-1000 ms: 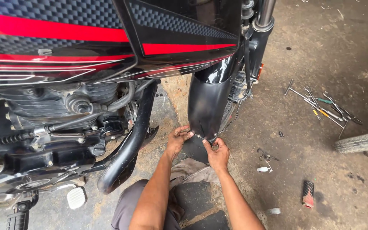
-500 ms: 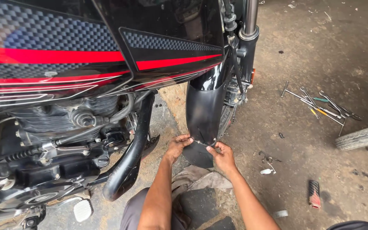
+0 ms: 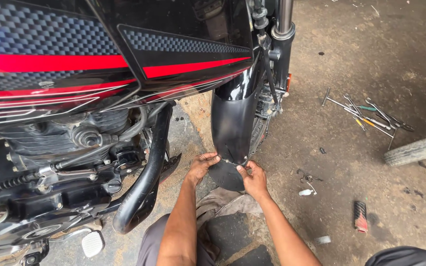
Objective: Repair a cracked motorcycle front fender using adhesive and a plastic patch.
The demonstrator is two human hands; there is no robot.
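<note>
Pinching lower edge of black front mudguard point(image 3: 232, 118) at thin wire point(image 3: 228, 160): left hand point(image 3: 202, 166), right hand point(image 3: 253, 178), fingers closed; probably stiff, light, glossy-slick plastic; best gripped at rim, low behind front wheel.

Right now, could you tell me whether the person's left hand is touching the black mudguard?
Touching. The head view shows the left hand with its fingertips pressed on the lower edge of the black mudguard, opposite the right hand.

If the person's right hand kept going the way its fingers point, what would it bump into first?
The right hand points up and left, already at the black front mudguard; it would press into the mudguard's lower edge first, and probably the left hand beyond.
</note>
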